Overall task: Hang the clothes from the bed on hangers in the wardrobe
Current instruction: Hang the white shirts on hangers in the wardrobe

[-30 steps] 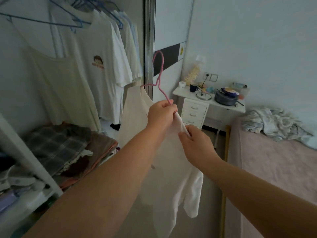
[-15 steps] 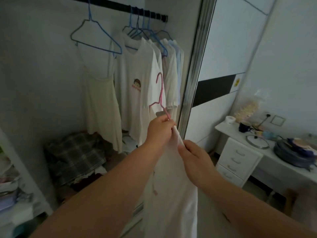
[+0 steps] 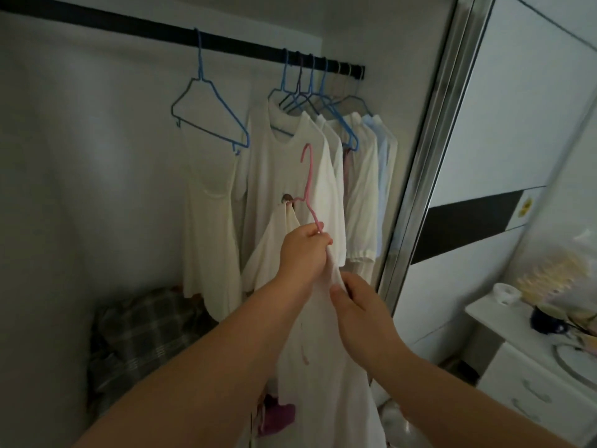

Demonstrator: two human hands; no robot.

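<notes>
My right hand [image 3: 358, 305] pinches the white garment [image 3: 326, 367] just below its shoulder, fingers curled on the cloth. Just above, my left hand [image 3: 302, 250] grips the pink hanger [image 3: 308, 185] and the garment's shoulder together; the garment hangs down between my forearms. The pink hook rises above my left fingers [image 3: 318, 236], in front of a white T-shirt [image 3: 284, 176] already hung. Behind it, blue hangers [image 3: 319, 92] carry more pale shirts on the black wardrobe rail [image 3: 129, 30]; one empty blue hanger [image 3: 210, 114] hangs apart to the left, above a cream slip [image 3: 210, 227]. Folded plaid fabric [image 3: 145, 334] lies on the wardrobe floor. To the right stand the sliding door frame [image 3: 429, 150] and a white drawer unit [image 3: 529, 383], whose surface holds a dark mug [image 3: 546, 320].
</notes>
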